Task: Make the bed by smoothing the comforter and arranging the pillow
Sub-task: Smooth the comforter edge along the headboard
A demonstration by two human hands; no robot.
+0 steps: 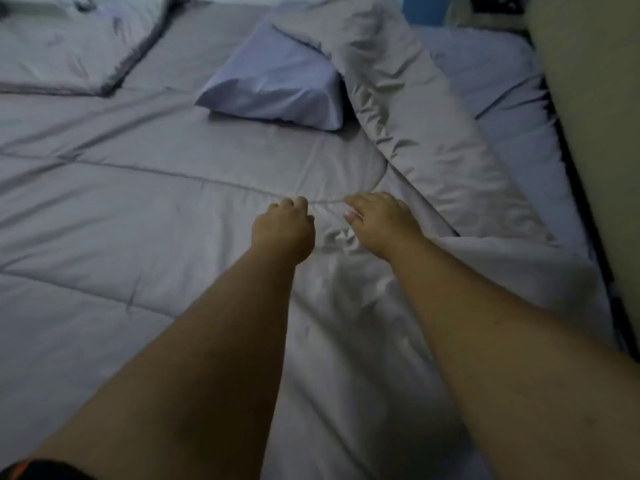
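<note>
A pale grey quilted comforter covers most of the bed. Its right part is folded back in a long rumpled roll. My left hand and my right hand sit side by side in the middle of the bed, each pinching a bunch of the comforter along a stitched seam. Between them the cloth is crumpled. A small light-blue pillow lies beyond my hands, against the folded roll. A larger grey pillow with a dark frilled edge lies at the far left.
A blue fitted sheet shows bare on the right side of the mattress. A cream wall or headboard panel runs close along the bed's right edge, with a dark gap beside it. Blue wall at the far end.
</note>
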